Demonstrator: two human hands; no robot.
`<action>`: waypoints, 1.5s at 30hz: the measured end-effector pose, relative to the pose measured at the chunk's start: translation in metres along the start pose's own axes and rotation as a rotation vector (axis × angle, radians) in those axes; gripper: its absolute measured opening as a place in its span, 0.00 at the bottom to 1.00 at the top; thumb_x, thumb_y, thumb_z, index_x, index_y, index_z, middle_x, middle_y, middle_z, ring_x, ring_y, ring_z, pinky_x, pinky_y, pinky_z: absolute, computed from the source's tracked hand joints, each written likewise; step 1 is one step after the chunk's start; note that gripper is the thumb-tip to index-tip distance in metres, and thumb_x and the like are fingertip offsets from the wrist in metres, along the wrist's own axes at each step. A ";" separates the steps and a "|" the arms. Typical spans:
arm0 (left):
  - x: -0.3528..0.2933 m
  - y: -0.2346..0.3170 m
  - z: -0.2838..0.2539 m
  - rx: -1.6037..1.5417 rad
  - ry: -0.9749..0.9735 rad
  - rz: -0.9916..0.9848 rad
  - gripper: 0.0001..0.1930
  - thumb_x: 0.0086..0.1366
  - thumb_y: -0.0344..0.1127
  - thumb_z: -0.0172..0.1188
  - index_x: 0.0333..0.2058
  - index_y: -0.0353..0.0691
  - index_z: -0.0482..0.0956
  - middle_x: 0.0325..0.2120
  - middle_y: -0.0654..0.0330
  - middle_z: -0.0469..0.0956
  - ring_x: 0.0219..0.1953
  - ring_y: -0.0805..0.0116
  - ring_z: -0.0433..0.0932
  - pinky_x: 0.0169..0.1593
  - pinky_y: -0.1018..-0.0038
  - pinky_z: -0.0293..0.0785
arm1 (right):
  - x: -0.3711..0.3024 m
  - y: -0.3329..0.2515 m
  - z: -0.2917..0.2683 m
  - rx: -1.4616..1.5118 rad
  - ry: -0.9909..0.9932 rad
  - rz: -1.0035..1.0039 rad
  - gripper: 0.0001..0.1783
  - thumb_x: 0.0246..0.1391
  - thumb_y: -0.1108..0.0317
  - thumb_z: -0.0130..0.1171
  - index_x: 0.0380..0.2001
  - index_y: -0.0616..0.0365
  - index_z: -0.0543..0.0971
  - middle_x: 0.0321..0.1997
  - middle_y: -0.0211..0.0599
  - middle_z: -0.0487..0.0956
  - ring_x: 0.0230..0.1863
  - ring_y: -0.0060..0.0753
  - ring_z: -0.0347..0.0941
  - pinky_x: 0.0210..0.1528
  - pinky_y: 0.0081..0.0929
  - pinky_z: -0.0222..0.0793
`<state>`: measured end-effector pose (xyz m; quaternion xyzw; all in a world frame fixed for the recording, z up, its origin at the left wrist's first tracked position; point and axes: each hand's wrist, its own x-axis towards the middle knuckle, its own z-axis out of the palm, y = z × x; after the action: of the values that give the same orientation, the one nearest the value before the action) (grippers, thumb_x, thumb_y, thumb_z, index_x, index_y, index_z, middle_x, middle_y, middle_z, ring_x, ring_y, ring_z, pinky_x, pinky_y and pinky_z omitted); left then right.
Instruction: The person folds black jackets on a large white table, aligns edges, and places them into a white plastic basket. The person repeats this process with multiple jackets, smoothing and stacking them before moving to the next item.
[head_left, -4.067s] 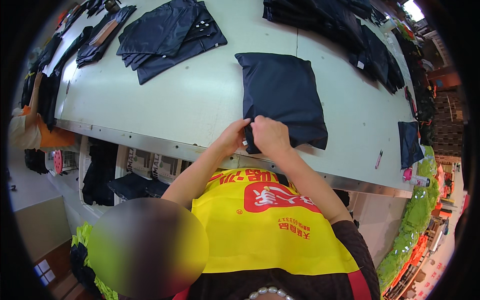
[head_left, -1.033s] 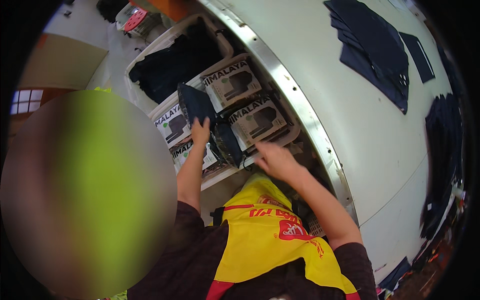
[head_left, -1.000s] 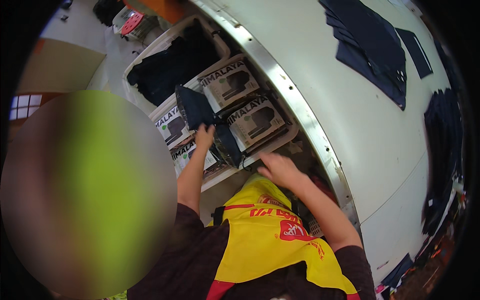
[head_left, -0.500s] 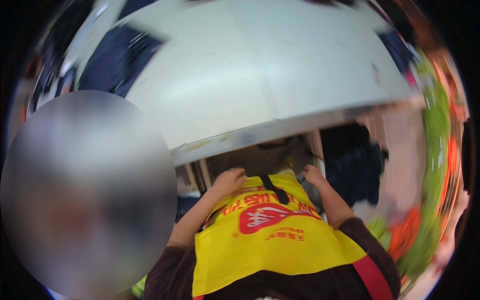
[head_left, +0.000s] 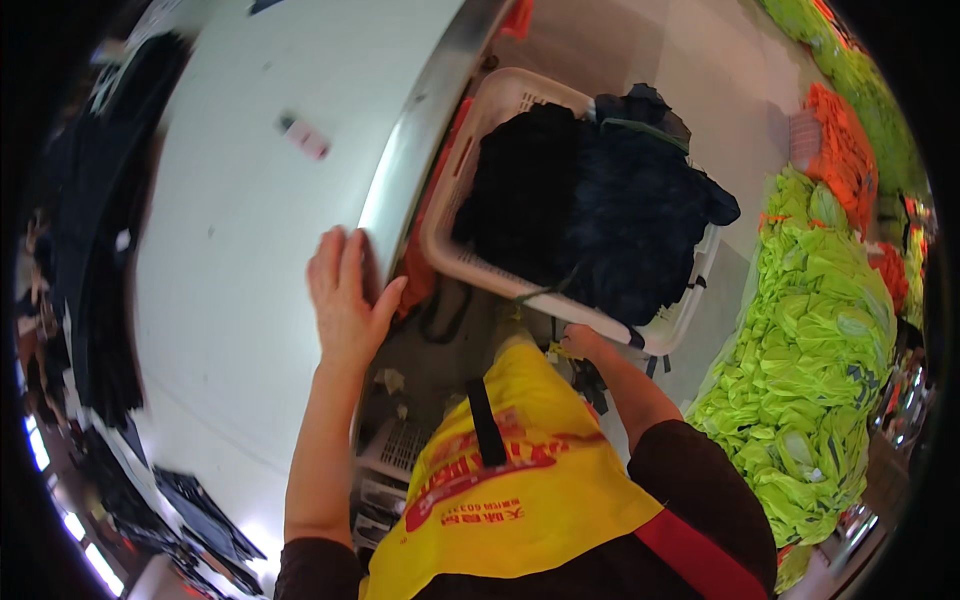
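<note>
My left hand [head_left: 345, 290] lies on the edge of the white table [head_left: 240, 230], fingers stretched out and thumb apart, holding nothing. Low beside the near rim of a white plastic basket [head_left: 480, 268] is my right hand [head_left: 585, 341], its fingers curled closed. A bit of yellow shows at its fingertips, but what they hold, if anything, I cannot make out. Heaped in the basket are a black garment [head_left: 525, 190] and dark navy clothes [head_left: 640, 200]. A thin dark cord [head_left: 550, 290] hangs over the basket's near rim. My yellow apron [head_left: 520, 490] fills the lower middle.
On the right lies a long heap of lime-yellow garments [head_left: 790, 370], with orange ones [head_left: 842, 150] at its far end. Dark clothes [head_left: 100, 220] line the table's left side. A small pink-and-black item [head_left: 305, 137] sits on the tabletop. Another basket [head_left: 395, 447] stands under the table.
My view has turned right, so the basket of dark clothes now shows in full. My left hand has moved from my apron to the table edge; the right is now by the basket.
</note>
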<state>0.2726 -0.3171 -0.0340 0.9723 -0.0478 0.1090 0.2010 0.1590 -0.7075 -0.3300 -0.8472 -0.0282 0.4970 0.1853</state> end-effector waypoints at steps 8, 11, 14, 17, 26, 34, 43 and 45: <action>0.039 -0.010 0.029 0.046 -0.148 -0.083 0.41 0.51 0.54 0.62 0.57 0.35 0.61 0.60 0.44 0.53 0.63 0.45 0.52 0.61 0.55 0.52 | 0.205 0.026 -0.192 -0.111 0.568 0.109 0.08 0.43 0.72 0.50 0.29 0.58 0.75 0.34 0.50 0.76 0.37 0.53 0.75 0.39 0.43 0.73; 0.036 -0.011 0.030 -0.026 -0.214 -0.189 0.44 0.51 0.56 0.61 0.61 0.39 0.54 0.63 0.45 0.43 0.66 0.47 0.44 0.63 0.56 0.49 | 0.281 0.038 -0.246 -0.190 0.678 0.066 0.07 0.46 0.75 0.48 0.31 0.59 0.74 0.33 0.48 0.76 0.37 0.51 0.75 0.39 0.41 0.73; 0.030 -0.004 0.030 0.029 -0.193 -0.264 0.46 0.51 0.58 0.60 0.61 0.37 0.52 0.63 0.46 0.43 0.67 0.50 0.42 0.65 0.57 0.42 | 0.343 0.056 -0.251 -0.484 0.877 0.147 0.05 0.48 0.72 0.50 0.30 0.54 0.74 0.37 0.39 0.75 0.41 0.40 0.73 0.38 0.34 0.72; 0.028 -0.008 0.032 -0.013 -0.192 -0.167 0.47 0.51 0.59 0.62 0.59 0.30 0.54 0.62 0.40 0.46 0.65 0.45 0.44 0.63 0.52 0.46 | 0.364 0.062 -0.255 -0.622 0.939 0.127 0.04 0.48 0.70 0.50 0.28 0.52 0.74 0.34 0.36 0.74 0.39 0.37 0.72 0.36 0.33 0.71; 0.023 -0.010 0.027 -0.007 -0.194 -0.250 0.47 0.51 0.59 0.60 0.61 0.37 0.50 0.64 0.44 0.40 0.67 0.49 0.39 0.65 0.56 0.41 | 0.289 0.048 -0.248 -0.560 0.961 -0.254 0.08 0.41 0.70 0.55 0.30 0.56 0.75 0.47 0.45 0.68 0.57 0.48 0.59 0.60 0.51 0.51; 0.035 -0.012 0.022 0.079 -0.183 -0.044 0.40 0.49 0.48 0.64 0.58 0.37 0.60 0.62 0.48 0.48 0.65 0.52 0.50 0.62 0.60 0.53 | 0.065 -0.009 -0.203 0.044 0.573 -0.566 0.07 0.44 0.73 0.53 0.23 0.61 0.66 0.21 0.49 0.70 0.28 0.54 0.70 0.30 0.42 0.65; 0.005 -0.002 0.013 -0.151 0.130 0.083 0.21 0.51 0.36 0.65 0.43 0.34 0.74 0.48 0.48 0.69 0.54 0.45 0.65 0.55 0.56 0.61 | -0.206 -0.113 -0.240 0.116 0.896 -0.568 0.19 0.39 0.70 0.67 0.19 0.58 0.63 0.17 0.39 0.62 0.17 0.37 0.59 0.22 0.27 0.58; -0.029 0.018 -0.003 -0.326 0.137 0.096 0.17 0.53 0.33 0.63 0.41 0.34 0.75 0.43 0.49 0.73 0.49 0.49 0.70 0.51 0.63 0.67 | -0.243 -0.121 -0.248 -0.006 0.950 -0.529 0.21 0.37 0.68 0.70 0.19 0.58 0.63 0.16 0.38 0.62 0.17 0.36 0.58 0.21 0.27 0.58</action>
<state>0.2414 -0.3307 -0.0311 0.9138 -0.0976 0.1755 0.3532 0.2644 -0.7227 0.0217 -0.9432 -0.1549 -0.0040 0.2939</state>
